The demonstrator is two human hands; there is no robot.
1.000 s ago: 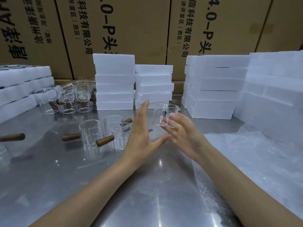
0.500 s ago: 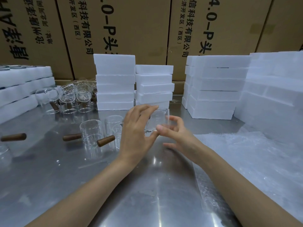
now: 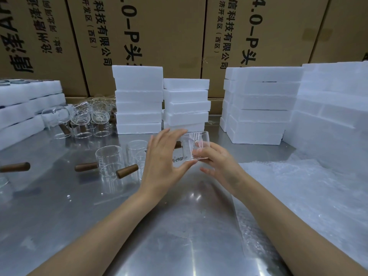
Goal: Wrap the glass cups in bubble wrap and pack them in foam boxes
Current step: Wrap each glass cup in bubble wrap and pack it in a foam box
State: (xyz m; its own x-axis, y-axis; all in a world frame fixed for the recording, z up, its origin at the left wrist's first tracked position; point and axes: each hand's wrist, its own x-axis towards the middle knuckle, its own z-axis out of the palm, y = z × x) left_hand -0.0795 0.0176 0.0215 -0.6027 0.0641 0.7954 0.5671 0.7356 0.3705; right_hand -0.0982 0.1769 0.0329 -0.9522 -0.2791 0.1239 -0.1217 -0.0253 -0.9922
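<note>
Since the earlier frames the left hand has closed in from an open, flat pose and now curls round the glass cup, thumb under its base, while the right hand keeps pinching the cup's near side. The cup sits at frame centre, lifted off the steel counter; its long axis tilts slightly, mouth toward the upper right. At left, foam trays and loose wooden-handled cups stand on the counter; foam boxes are stacked behind, cardboard cartons beyond, and bubble wrap lies at lower right.
</note>
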